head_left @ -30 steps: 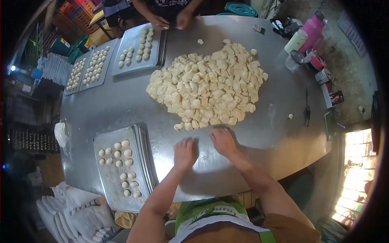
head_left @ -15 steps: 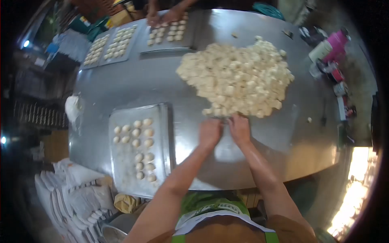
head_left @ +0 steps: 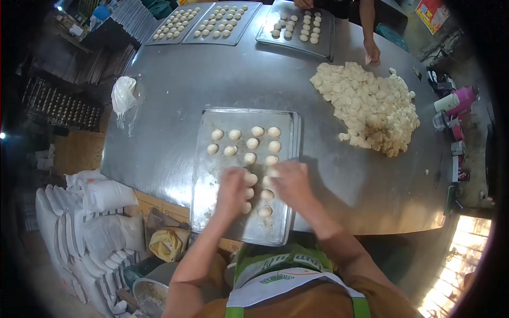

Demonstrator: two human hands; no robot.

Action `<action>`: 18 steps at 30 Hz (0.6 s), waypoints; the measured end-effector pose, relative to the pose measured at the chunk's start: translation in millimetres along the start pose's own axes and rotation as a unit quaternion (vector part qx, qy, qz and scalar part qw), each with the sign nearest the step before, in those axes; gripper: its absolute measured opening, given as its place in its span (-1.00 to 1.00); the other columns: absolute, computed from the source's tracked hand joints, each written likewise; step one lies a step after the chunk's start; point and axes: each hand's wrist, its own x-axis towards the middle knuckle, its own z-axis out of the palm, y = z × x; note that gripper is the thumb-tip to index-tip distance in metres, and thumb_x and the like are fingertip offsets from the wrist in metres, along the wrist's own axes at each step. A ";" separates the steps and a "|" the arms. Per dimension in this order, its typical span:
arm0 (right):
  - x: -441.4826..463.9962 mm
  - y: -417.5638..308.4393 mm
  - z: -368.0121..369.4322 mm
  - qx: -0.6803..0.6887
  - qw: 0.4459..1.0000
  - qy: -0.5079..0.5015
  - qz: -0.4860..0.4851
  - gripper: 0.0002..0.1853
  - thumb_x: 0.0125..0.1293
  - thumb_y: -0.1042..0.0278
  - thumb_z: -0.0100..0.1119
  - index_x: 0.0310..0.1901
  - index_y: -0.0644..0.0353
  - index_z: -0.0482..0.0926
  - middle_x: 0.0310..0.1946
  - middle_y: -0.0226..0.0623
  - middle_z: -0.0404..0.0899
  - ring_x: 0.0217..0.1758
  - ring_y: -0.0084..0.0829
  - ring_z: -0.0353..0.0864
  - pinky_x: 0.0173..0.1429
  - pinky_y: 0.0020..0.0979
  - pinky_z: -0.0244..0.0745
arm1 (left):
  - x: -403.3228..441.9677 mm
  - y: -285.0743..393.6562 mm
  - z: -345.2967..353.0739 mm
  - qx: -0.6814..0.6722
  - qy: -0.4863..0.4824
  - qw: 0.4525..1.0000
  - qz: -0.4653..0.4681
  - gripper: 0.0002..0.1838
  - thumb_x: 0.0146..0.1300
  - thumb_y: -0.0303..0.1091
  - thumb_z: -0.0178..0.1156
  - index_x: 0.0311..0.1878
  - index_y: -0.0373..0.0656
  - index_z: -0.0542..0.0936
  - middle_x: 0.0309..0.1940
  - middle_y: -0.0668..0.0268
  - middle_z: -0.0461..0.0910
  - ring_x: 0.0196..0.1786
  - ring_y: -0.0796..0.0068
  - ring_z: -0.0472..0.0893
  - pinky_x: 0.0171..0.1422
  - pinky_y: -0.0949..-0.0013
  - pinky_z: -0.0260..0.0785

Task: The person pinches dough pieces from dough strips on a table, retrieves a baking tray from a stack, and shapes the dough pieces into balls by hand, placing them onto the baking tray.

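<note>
A metal baking tray (head_left: pixel 212 119) lies in front of me, with round dough balls (head_left: pixel 252 143) in rows on it. Over its lower half is my left hand (head_left: pixel 231 191), blurred, beside the inner column of balls; its fingers are too smeared to read. My right hand (head_left: pixel 291 183) comes in over the tray's right side, its fingers curled around a pale dough ball (head_left: pixel 272 172) at their tips. Just below that hand sits another dough ball (head_left: pixel 266 195). A large heap of cut dough pieces (head_left: pixel 371 106) rests on the table to the upper right.
Across the steel table (head_left: pixel 169 106), a co-worker's hand (head_left: pixel 373 52) is beside the heap, near another tray of balls (head_left: pixel 323 45). Two more filled trays (head_left: pixel 225 21) stand at the back left. White dough or fat (head_left: pixel 123 94) lies left; stacked sacks (head_left: pixel 108 196) stand below.
My hands have moved from the heap's near edge to over the baking tray at left. My view has turned left, so the tray now appears central. The co-worker's hand has reached toward the heap.
</note>
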 end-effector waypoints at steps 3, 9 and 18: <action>53.1 -57.0 48.0 -0.026 0.997 0.001 -0.077 -0.69 0.08 0.32 0.43 -0.11 0.09 0.66 -0.23 -0.34 0.64 -0.03 -0.26 0.57 0.17 -0.09 0.25 | 11.1 -46.3 -43.0 0.049 0.095 0.994 -0.028 -0.69 0.17 -0.55 0.34 0.00 -0.28 0.59 0.00 0.02 0.56 0.04 -0.03 0.56 0.12 0.09 0.48; 89.4 -50.4 98.5 -0.039 0.994 -0.048 -0.090 -0.81 0.07 0.27 0.40 -0.26 0.06 0.68 -0.26 -0.34 0.64 -0.08 -0.28 0.58 0.15 -0.07 0.23 | 14.0 -101.0 -29.1 0.040 0.117 0.990 -0.059 -0.68 0.19 -0.50 0.37 0.03 -0.24 0.60 -0.02 0.07 0.57 -0.04 0.04 0.61 0.05 0.19 0.50; 105.2 -24.2 126.5 -0.197 0.975 -0.062 -0.077 -0.88 0.15 0.23 0.30 -0.31 0.02 0.67 -0.28 -0.31 0.64 -0.01 -0.26 0.58 0.14 0.01 0.27 | -2.0 -113.5 -21.0 0.026 0.106 0.982 -0.154 -0.65 0.18 -0.46 0.39 0.06 -0.20 0.67 -0.15 0.17 0.64 -0.11 0.23 0.64 0.04 0.22 0.50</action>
